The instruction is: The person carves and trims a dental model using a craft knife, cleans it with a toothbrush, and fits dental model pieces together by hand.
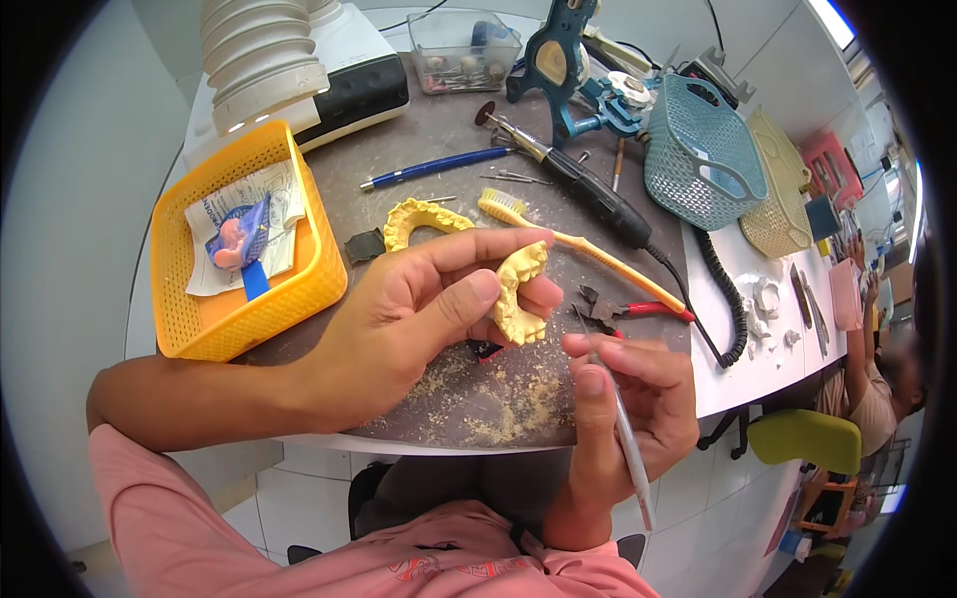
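My left hand [429, 309] is closed on a yellow plaster dental model [520, 299], an arch with teeth, raised above the dusty table. In my right hand [638, 404] is a slim metal carving tool [630, 453], gripped like a pen. Its thin tip points up toward the model and appears apart from it. A second yellow dental arch [424, 216] lies on the table behind my left hand. Just beyond my right hand are red-handled pliers [648, 310]. Yellow shavings [498, 399] are scattered below the model.
A yellow basket [254, 344] with papers stands left. Behind lie a toothbrush [598, 257], a blue pen-like tool [434, 167] and a corded rotary handpiece [588, 189]. A blue articulator [558, 70] and blue basket [703, 149] stand further back. A person [877, 399] sits at far right.
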A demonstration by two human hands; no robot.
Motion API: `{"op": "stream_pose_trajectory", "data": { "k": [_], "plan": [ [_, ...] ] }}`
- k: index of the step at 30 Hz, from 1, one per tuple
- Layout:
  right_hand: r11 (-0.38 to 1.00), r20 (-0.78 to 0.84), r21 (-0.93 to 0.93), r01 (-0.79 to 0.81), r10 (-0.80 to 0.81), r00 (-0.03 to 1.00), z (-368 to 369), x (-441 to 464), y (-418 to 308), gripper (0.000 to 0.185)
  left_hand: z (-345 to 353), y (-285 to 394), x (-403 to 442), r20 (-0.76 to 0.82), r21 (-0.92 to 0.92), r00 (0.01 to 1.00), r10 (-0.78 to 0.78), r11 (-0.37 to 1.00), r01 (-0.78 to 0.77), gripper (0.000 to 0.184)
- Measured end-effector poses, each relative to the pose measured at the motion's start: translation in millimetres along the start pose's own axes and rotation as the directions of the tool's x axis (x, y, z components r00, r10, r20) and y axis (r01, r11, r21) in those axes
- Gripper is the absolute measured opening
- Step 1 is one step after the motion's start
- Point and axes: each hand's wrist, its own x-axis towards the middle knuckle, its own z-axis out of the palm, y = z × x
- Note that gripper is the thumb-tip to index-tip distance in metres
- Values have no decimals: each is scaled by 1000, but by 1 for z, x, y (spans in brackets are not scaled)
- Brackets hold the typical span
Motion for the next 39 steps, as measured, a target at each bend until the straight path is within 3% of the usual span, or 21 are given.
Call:
{"op": "stream_pose_trajectory", "data": {
  "k": [2, 4, 7, 10, 13, 29, 32, 34, 39],
  "plan": [
    [999, 26, -44, 28, -26, 999, 0, 1, 1, 21, -1, 1, -2, 22, 56, 1000, 11, 998, -12, 50],
    [991, -37, 47, 122, -120, 992, 1, 1, 4, 22, -2, 1, -3, 78, 167, 997, 25, 985, -38, 50],
    [985, -81, 93, 147, -140, 987, 3, 0, 4, 25, 4, 6, -6, 77, 305, 996, 35, 951, -57, 50],
    [963, 55, 6, 271, -271, 961, 0, 8, 3, 24, 10, 9, -9, 83, 261, 997, -3, 965, -19, 50],
    [964, 90, -67, 258, -251, 964, 0, 1, 2, 23, 8, 5, -8, 100, 296, 995, 16, 954, -45, 51],
    [973, 83, -24, 231, -229, 970, 2, 4, 10, 18, 7, 12, -8, 164, 368, 985, -62, 930, -3, 54],
    [960, 30, -26, 278, -278, 960, 4, 5, 12, 19, 10, 12, -7, 153, 306, 987, -53, 952, 4, 52],
    [975, 84, -27, 218, -216, 973, 3, 3, 10, 17, 12, 10, -8, 139, 217, 987, -79, 975, 47, 50],
    [974, 54, -35, 223, -221, 974, 4, 4, 9, 17, 10, 7, -7, 140, 190, 987, -79, 980, 52, 50]
  ]
}}
